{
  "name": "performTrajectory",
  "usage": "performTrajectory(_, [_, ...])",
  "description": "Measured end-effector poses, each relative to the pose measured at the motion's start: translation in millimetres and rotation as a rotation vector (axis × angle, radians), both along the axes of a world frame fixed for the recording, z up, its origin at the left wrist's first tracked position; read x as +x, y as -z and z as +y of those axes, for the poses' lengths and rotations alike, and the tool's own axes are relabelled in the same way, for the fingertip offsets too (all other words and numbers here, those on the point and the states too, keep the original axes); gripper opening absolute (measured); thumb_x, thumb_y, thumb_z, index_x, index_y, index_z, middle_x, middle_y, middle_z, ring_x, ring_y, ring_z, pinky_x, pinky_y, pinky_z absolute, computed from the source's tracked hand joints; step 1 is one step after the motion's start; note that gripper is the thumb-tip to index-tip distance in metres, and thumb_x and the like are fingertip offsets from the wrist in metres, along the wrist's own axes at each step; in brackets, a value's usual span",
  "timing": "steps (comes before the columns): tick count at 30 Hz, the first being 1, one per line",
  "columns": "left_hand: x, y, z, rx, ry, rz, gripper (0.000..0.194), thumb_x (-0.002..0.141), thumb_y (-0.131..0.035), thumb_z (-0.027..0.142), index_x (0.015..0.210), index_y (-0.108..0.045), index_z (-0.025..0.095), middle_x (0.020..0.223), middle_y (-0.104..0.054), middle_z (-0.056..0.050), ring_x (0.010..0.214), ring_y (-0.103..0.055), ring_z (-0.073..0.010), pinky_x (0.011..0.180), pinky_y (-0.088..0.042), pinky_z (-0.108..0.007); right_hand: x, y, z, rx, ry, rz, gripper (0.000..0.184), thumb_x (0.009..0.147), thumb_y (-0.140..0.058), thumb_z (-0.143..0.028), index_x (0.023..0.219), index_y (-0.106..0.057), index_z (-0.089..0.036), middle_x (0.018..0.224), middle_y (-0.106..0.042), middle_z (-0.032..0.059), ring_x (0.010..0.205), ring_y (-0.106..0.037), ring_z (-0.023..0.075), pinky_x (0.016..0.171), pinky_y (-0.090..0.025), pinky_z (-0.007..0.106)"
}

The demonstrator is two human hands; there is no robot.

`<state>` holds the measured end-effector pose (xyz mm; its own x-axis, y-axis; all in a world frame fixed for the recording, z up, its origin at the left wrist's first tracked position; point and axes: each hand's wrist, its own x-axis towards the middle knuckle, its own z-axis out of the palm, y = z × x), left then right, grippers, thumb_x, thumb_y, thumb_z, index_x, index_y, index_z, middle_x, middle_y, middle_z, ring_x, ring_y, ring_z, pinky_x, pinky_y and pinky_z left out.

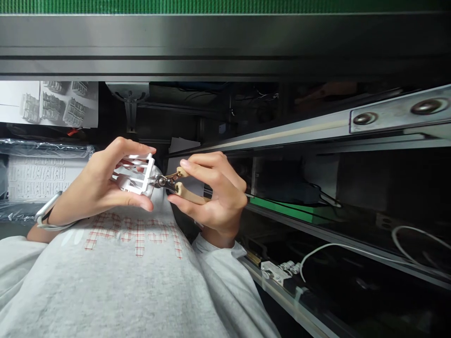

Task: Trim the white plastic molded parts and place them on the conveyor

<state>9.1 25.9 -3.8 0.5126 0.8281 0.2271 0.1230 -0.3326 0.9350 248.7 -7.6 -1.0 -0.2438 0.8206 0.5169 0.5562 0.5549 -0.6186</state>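
My left hand (105, 183) grips a white plastic frame with several parallel bars (146, 176), its thumb below and fingers above. Closed around the tan-covered handles of a pair of nippers (181, 188) is my right hand (218, 192). The nippers' metal jaws meet the right-hand edge of the white frame; whether the blades are closed on a bar cannot be made out. Both hands are raised in front of my grey shirt. Part of the frame is hidden behind the left hand's fingers.
At left, a sheet with several white plastic part stacks (52, 103) lies above a plastic-lined box (38, 178) holding flat white parts. A metal rail (282, 134) runs along the right, near dark shelves with a white cable (338, 245). A green belt (225, 6) crosses the top.
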Motion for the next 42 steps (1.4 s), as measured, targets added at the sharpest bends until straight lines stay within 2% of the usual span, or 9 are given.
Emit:
performTrajectory(4, [0,-1.5,-1,-0.055,-0.003,0.007,0.065,0.076,-0.087,0.051,0.132,-0.060,0.033,0.117,-0.070,-0.003,0.090,-0.069,-0.0214,0.072,-0.057,-0.029,1,0.2,1,0.006,-0.002,0.010,0.032,0.087,-0.075,-0.034,0.117,-0.068,-0.024,0.097,-0.071,0.0037,0.084,-0.067,0.0217,0.077,-0.055,0.041])
performTrajectory(10, [-3,-1.8,1,-0.010,-0.014,-0.004,0.066,0.077,-0.087,0.051,0.134,-0.059,0.031,0.119,-0.070,-0.004,0.089,-0.070,-0.0198,0.069,-0.057,-0.029,1,1.5,3,0.033,0.017,0.013,0.034,0.086,-0.076,-0.034,0.117,-0.067,-0.025,0.097,-0.072,0.0037,0.084,-0.068,0.0223,0.077,-0.055,0.042])
performTrajectory(16, [-6,-5.2,0,-0.080,-0.028,0.025,0.067,0.075,-0.088,0.052,0.134,-0.060,0.036,0.123,-0.070,-0.001,0.094,-0.070,-0.0231,0.075,-0.058,-0.034,1,-0.4,6,0.042,0.034,0.015,0.035,0.085,-0.076,-0.032,0.118,-0.067,-0.025,0.098,-0.071,0.0047,0.084,-0.068,0.0232,0.076,-0.057,0.044])
performTrajectory(26, [-6,-4.7,3,-0.097,0.005,0.053,0.066,0.077,-0.086,0.052,0.134,-0.057,0.036,0.122,-0.068,0.000,0.097,-0.069,-0.0209,0.078,-0.058,-0.030,-4,-0.3,8,0.035,0.004,0.010,0.034,0.088,-0.074,-0.041,0.119,-0.067,-0.027,0.097,-0.070,0.0033,0.084,-0.067,0.0220,0.075,-0.056,0.042])
performTrajectory(31, [-8,-7.0,4,-0.050,-0.029,0.071,0.064,0.078,-0.085,0.054,0.132,-0.058,0.033,0.122,-0.069,-0.001,0.096,-0.069,-0.0206,0.076,-0.057,-0.029,-5,-6.2,9,0.040,0.025,-0.051,0.031,0.090,-0.073,-0.041,0.118,-0.068,-0.028,0.097,-0.070,0.0029,0.082,-0.067,0.0211,0.076,-0.056,0.042])
performTrajectory(37, [-7,-6.6,7,0.056,-0.045,0.086,0.062,0.081,-0.082,0.054,0.130,-0.058,0.022,0.116,-0.071,-0.006,0.088,-0.069,-0.0165,0.069,-0.055,-0.024,-6,-6.4,11,0.050,0.029,-0.088,0.029,0.091,-0.073,-0.042,0.114,-0.069,-0.026,0.096,-0.070,0.0031,0.082,-0.068,0.0202,0.076,-0.056,0.041])
performTrajectory(42, [-9,-3.1,10,0.139,-0.106,0.107,0.063,0.082,-0.081,0.055,0.127,-0.058,0.018,0.117,-0.071,-0.010,0.096,-0.071,-0.0182,0.075,-0.057,-0.025,-10,-3.2,19,0.048,-0.021,-0.060,0.029,0.089,-0.076,-0.036,0.115,-0.068,-0.024,0.095,-0.071,0.0047,0.082,-0.068,0.0207,0.074,-0.056,0.041])
